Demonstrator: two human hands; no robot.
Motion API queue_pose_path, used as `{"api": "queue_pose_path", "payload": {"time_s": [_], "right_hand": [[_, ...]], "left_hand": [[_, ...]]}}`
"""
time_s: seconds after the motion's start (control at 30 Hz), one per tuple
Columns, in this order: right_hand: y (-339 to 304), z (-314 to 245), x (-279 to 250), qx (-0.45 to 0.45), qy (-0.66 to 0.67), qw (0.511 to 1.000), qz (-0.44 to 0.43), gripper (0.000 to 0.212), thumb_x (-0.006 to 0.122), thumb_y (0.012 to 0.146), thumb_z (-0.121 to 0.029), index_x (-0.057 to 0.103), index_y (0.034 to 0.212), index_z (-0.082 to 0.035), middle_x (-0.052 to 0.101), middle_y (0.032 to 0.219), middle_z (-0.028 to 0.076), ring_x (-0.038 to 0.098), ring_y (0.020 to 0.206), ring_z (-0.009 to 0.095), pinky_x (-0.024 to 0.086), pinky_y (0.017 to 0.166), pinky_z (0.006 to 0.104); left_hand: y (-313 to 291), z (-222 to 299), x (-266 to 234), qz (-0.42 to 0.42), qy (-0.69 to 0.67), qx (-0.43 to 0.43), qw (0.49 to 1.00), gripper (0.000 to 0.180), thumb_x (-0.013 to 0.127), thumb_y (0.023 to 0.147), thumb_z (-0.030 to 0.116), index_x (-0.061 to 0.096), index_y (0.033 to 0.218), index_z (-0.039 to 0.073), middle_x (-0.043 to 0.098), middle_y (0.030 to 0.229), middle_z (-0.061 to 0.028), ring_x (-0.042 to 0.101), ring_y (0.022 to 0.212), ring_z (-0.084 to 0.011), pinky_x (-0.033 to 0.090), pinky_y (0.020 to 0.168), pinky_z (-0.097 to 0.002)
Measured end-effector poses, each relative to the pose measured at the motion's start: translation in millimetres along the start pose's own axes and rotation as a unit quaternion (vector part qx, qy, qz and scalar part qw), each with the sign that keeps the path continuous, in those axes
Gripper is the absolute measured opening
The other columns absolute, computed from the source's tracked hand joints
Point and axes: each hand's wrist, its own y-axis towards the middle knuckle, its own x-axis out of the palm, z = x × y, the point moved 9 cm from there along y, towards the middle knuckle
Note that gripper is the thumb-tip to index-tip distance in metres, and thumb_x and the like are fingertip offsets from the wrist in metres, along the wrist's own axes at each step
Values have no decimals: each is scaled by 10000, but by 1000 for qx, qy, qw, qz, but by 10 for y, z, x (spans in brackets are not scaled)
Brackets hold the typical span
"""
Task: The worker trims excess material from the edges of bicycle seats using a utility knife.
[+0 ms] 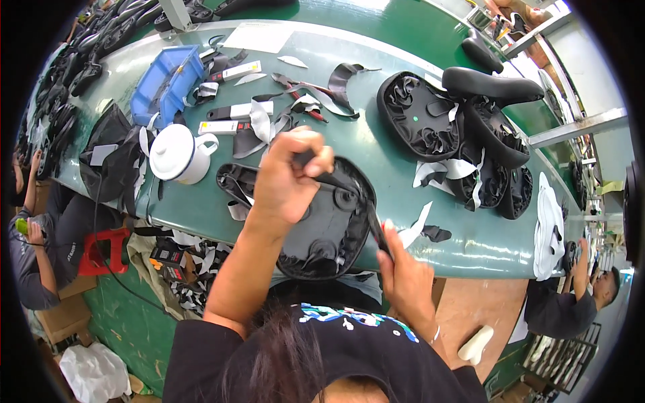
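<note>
A black saddle point(322, 232) lies upside down at the near table edge in front of me, its underside showing and gathered cover material around its rim. My left hand point(289, 178) is closed in a fist above it, gripping a black strip of cover material point(339, 183) pulled taut from the saddle's far rim. My right hand point(406, 279), at the saddle's right side, is wrapped around a slim dark tool point(377, 232). The tool's far end meets the rim where the strip comes off; its exact kind is hard to make out.
Upside-down saddles point(416, 117) are piled at the right beside white and black offcuts point(423, 218). To the left stand a lidded white mug point(178, 156) and a blue bin point(168, 84). Red-handled scissors point(295, 88) lie among scraps. Co-workers sit at both sides.
</note>
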Motion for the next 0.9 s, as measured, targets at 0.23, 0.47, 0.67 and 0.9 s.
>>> {"api": "queue_pose_path", "payload": {"time_s": [0.23,0.47,0.67,0.9], "right_hand": [[638,-33,-75,-60,-133,989,-23,498,572,890,-209,438,1364,-138,558,615,105,537,459,301,375,419,417],[384,-146,-253,-90,-135,983,-79,474,593,859,-236,501,1322,-193,585,565,94,543,421,293,379,411,401],[1138,-49,-317,-255,-155,939,-172,431,624,848,-265,550,1269,-327,563,622,56,565,555,254,413,502,366],[620,-43,-261,-206,-242,933,-167,472,609,853,-249,504,1312,-279,551,606,68,529,490,258,393,480,378]], "left_hand": [[175,110,439,-87,828,340,438,111,674,642,103,590,693,50,546,723,-64,503,686,-272,397,647,-371],[274,597,-362,138,330,168,919,288,682,857,305,694,782,27,650,855,-55,544,900,-134,415,788,-272],[-494,236,-295,104,306,19,946,493,361,1010,332,658,1005,-61,650,1090,-139,538,1146,-218,372,1006,-328],[-665,1332,82,-171,62,182,966,608,252,1032,356,340,476,127,342,520,-9,464,611,-126,436,714,-263]]}}
